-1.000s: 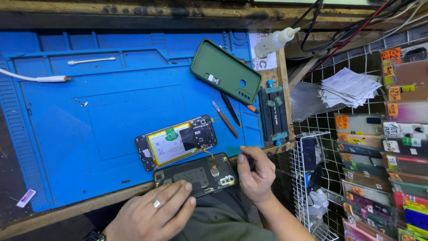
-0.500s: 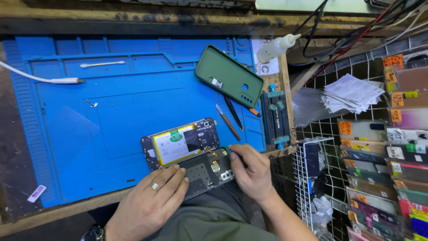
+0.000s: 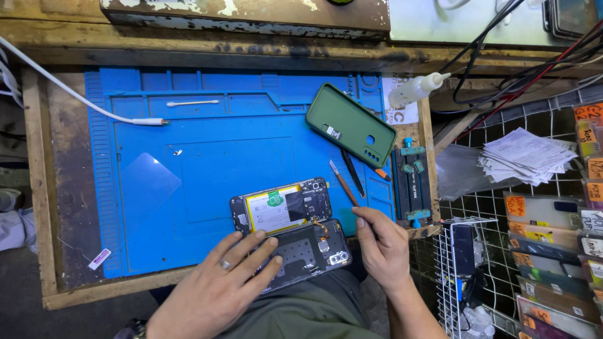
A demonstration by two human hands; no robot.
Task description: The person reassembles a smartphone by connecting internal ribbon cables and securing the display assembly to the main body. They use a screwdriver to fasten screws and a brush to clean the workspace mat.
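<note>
Opened phone (image 3: 281, 209) unmoved on blue mat (image 3: 207, 132), left hand (image 3: 217, 285) still flat on back cover (image 3: 311, 251), right hand (image 3: 380, 245) now loosely curled, empty.

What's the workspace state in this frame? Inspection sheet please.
Surface: blue repair mat on a worn wooden bench.
Job's things: opened phone with its battery showing; dark back panel below it, joined by a thin flex.
Clutter: green phone case, cotton swab, clear film, brush, phone clamp, dropper bottle.
Grippers: left hand lies flat on the back panel; right hand is beside it at the bench edge, holding nothing visible.
Cables: white cable; black and red wires.
Surroundings: wire rack, paper stack, packaged stock.
</note>
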